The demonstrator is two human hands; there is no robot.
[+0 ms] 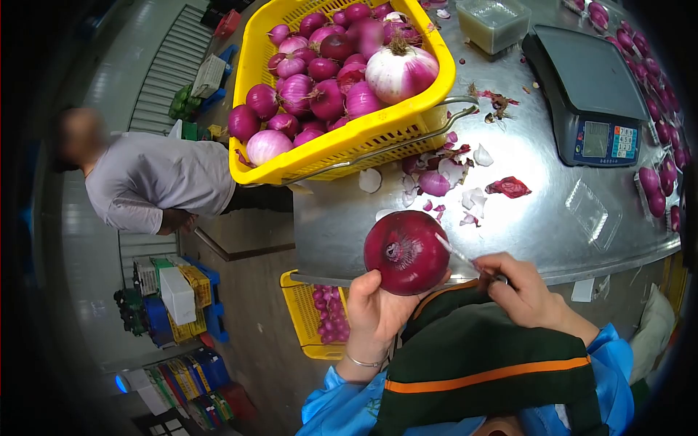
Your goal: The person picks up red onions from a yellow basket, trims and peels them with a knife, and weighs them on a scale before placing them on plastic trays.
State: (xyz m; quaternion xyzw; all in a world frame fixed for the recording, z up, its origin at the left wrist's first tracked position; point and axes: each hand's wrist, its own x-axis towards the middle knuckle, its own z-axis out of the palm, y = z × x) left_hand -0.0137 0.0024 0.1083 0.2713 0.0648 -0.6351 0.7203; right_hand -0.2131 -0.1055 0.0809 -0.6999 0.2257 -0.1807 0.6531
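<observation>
My left hand point(374, 312) holds a large red onion point(406, 251) up in front of me, root end facing the camera. My right hand point(520, 291) grips a small knife point(458, 254) whose blade touches the onion's right side. Both hands hover at the near edge of a steel table point(538, 218). On the table's left end a yellow basket point(342, 149) is heaped with red onions, a big pale peeled one point(401, 71) on top.
Onion skins point(451, 174) litter the table by the basket. A digital scale point(589, 94) and a clear tub point(493, 23) stand at the back. Packed onions point(654, 109) line the right edge. A second yellow crate point(313, 320) sits on the floor. Another person point(153, 182) bends at left.
</observation>
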